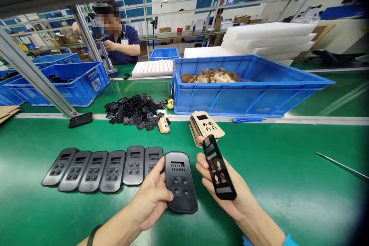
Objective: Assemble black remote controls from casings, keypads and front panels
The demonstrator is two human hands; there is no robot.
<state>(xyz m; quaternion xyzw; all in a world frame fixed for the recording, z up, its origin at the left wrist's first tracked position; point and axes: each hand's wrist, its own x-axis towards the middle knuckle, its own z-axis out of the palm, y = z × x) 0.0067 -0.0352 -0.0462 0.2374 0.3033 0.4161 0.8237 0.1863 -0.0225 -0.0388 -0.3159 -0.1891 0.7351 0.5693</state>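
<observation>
My left hand [154, 196] grips a black plastic housing [181, 196] by its left edge, with a slotted window near the top and four round buttons facing up. In my right hand [230, 207] is a glossy black faceplate [217, 161], tilted, with cut-outs through which my fingers show. The two parts are close but apart. Left of my left hand lies a row of several similar black housings [112, 173]. Just behind my right hand sits a stack of tan paper-backed faceplates [206, 125].
A pile of small black pieces [135, 109] lies behind the row, beside a curled tan paper [164, 125]. A large blue bin [230, 98] holds tan pieces. A blue cutter [249, 120] and a thin metal rod [340, 164] lie at right. A co-worker [123, 44] sits across.
</observation>
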